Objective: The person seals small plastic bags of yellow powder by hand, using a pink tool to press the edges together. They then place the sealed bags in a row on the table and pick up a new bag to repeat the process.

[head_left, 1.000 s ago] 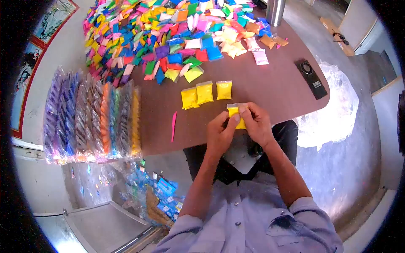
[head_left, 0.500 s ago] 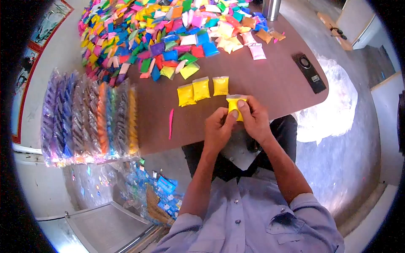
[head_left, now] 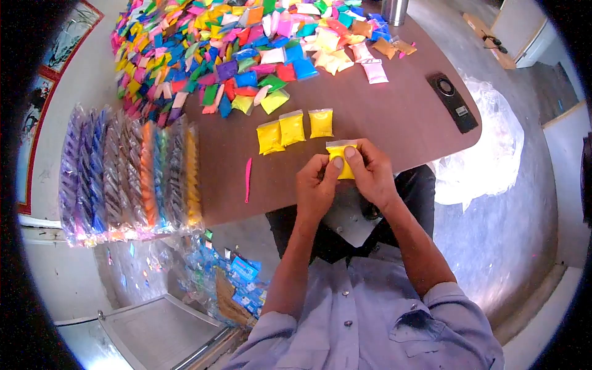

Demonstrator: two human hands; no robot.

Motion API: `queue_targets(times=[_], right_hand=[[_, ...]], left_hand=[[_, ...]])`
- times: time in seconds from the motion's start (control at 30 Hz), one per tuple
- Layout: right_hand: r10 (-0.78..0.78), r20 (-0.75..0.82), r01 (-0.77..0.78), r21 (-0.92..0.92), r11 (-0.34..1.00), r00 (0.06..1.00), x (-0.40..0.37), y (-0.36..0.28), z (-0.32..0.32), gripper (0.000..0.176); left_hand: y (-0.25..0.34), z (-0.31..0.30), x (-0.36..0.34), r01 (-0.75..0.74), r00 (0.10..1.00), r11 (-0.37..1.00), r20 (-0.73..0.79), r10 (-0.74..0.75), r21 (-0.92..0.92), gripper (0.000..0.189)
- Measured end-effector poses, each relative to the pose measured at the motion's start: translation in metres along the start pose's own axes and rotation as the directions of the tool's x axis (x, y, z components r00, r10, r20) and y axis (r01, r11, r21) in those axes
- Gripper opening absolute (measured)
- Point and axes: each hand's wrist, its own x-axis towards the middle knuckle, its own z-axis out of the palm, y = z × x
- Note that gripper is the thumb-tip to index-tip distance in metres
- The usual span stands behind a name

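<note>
A small clear packet of yellow clay-like material (head_left: 343, 168) is pinched between both hands at the table's front edge. My left hand (head_left: 316, 185) grips its left side, the thumb lying on its face. My right hand (head_left: 372, 174) holds the right side, with the thumb near the packet's top strip. Just beyond lie several similar yellow packets (head_left: 291, 127), two overlapping and one (head_left: 321, 124) apart. Left of my hands a pink plastic stick-like tool (head_left: 248, 180) rests on the brown table (head_left: 407, 111).
Many small multicoloured packets (head_left: 246, 58) are heaped at the back. Long plastic sleeves of coloured packets (head_left: 129, 176) stand along the left edge. A black device with a round dial (head_left: 453, 102) lies right. A metal cylinder (head_left: 394, 11) stands at the back.
Both hands have shifted slightly left with the yellow packet, and more of its face shows between the thumbs. The other packets and the pink tool stay where they were on the table.
</note>
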Motion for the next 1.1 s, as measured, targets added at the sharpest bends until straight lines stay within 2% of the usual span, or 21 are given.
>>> queue_targets(times=[0.2, 0.27, 0.4, 0.47, 0.6, 0.67, 0.7, 0.77, 0.87, 1.0, 1.07, 1.1], right_hand=[[-0.043, -0.011, 0.043, 0.017, 0.999, 0.999, -0.002, 0.009, -0.001, 0.017], [-0.059, 0.035, 0.059, -0.021, 0.998, 0.998, -0.002, 0.010, -0.004, 0.016], [-0.033, 0.067, 0.032, 0.017, 0.999, 0.997, -0.003, 0.005, -0.004, 0.015], [0.077, 0.067, -0.084, 0.117, 0.990, 0.995, -0.003, 0.004, -0.003, 0.015], [0.008, 0.035, -0.012, 0.106, 0.994, 0.999, -0.003, 0.004, -0.004, 0.016], [-0.065, 0.031, 0.063, 0.061, 0.996, 0.997, -0.003, 0.006, -0.004, 0.015], [-0.064, 0.030, 0.062, 0.061, 0.996, 0.998, -0.003, 0.008, -0.004, 0.015], [-0.068, 0.046, 0.065, 0.065, 0.996, 0.997, -0.003, 0.011, -0.003, 0.014], [-0.011, 0.087, 0.008, 0.028, 1.000, 0.996, -0.002, 0.002, -0.006, 0.013], [-0.046, 0.065, 0.045, 0.017, 0.999, 0.997, -0.001, 0.008, -0.005, 0.015], [0.030, 0.000, -0.029, 0.174, 0.984, 1.000, -0.002, 0.004, -0.003, 0.017], [0.026, -0.001, -0.025, 0.176, 0.984, 1.000, -0.001, 0.004, -0.003, 0.017]], left_hand=[[-0.003, 0.000, 0.003, -0.019, 1.000, 1.000, -0.018, 0.019, -0.006, 0.025], [0.005, -0.001, 0.001, 0.055, 0.998, 0.998, -0.006, -0.055, -0.008, 0.022], [0.001, -0.003, -0.001, 0.068, 0.998, 0.994, 0.000, -0.068, -0.081, 0.020], [-0.008, -0.002, 0.000, -0.046, 0.999, 0.993, -0.021, 0.044, -0.109, 0.019], [0.004, 0.001, -0.001, -0.046, 0.998, 0.990, -0.044, 0.040, -0.130, 0.018], [0.012, -0.003, 0.000, 0.122, 0.991, 0.980, -0.030, -0.128, -0.159, 0.018], [0.008, -0.004, 0.001, 0.122, 0.991, 0.980, -0.029, -0.129, -0.159, 0.018], [-0.003, -0.004, 0.001, 0.043, 0.998, 0.986, -0.032, -0.048, -0.160, 0.019], [-0.004, 0.000, 0.000, 0.009, 0.997, 0.987, -0.080, -0.022, -0.161, 0.019], [0.003, 0.000, -0.001, 0.095, 0.994, 0.979, -0.038, -0.103, -0.179, 0.020], [0.002, 0.010, -0.002, -0.084, 0.995, 0.995, -0.050, 0.082, -0.051, 0.023], [0.001, 0.010, -0.002, -0.088, 0.995, 0.995, -0.051, 0.085, -0.049, 0.023]])
